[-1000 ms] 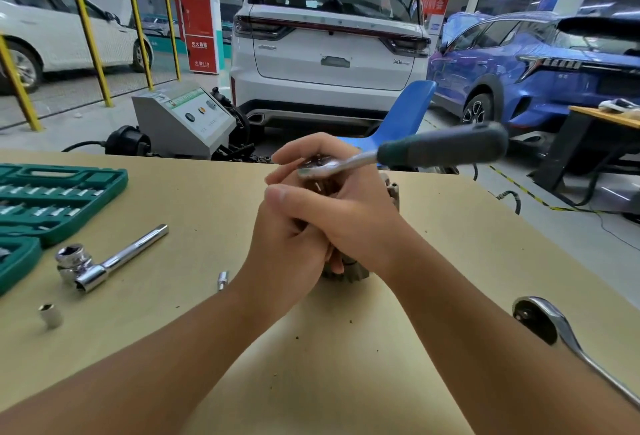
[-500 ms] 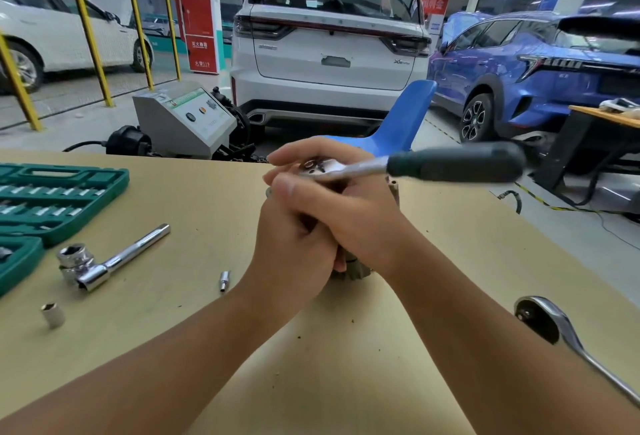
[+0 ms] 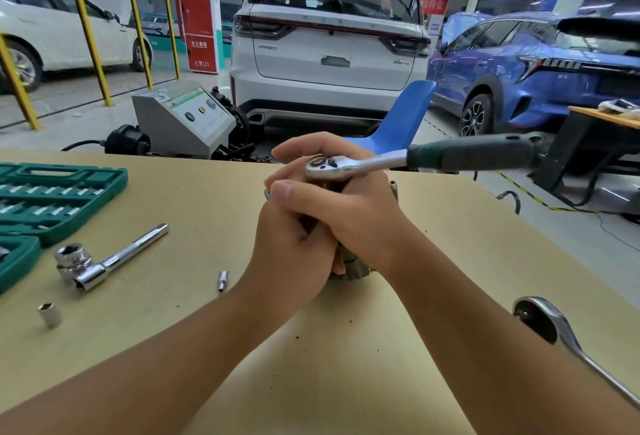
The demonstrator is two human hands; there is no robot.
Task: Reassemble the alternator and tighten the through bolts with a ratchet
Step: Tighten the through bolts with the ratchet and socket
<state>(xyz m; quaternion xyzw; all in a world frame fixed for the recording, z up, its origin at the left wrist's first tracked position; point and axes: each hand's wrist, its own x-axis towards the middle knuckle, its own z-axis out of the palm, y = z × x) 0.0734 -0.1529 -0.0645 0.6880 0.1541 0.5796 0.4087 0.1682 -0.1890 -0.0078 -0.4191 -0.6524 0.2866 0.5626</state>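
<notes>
The alternator (image 3: 353, 270) stands on the tan table (image 3: 346, 365), almost wholly covered by both hands. My left hand (image 3: 294, 247) grips its body from the near left side. Above it, my right hand (image 3: 349, 216) curls round the head end of the ratchet (image 3: 325, 166), fingers behind the head and thumb in front. The ratchet sits on top of the alternator. Its dark green handle (image 3: 467, 155) sticks out free to the right. The bolts are hidden.
A green socket case (image 3: 52, 192) lies open at the left. Near it are a chrome bar with a socket (image 3: 104, 261), a loose socket (image 3: 50, 313) and a small bit (image 3: 222, 280). A second ratchet (image 3: 554, 330) lies at the right table edge. Beyond the table stand a blue chair (image 3: 398, 123) and a grey machine (image 3: 183, 119).
The ratchet handle has swung further out to the right and slightly down. Both hands have stayed clasped over the alternator.
</notes>
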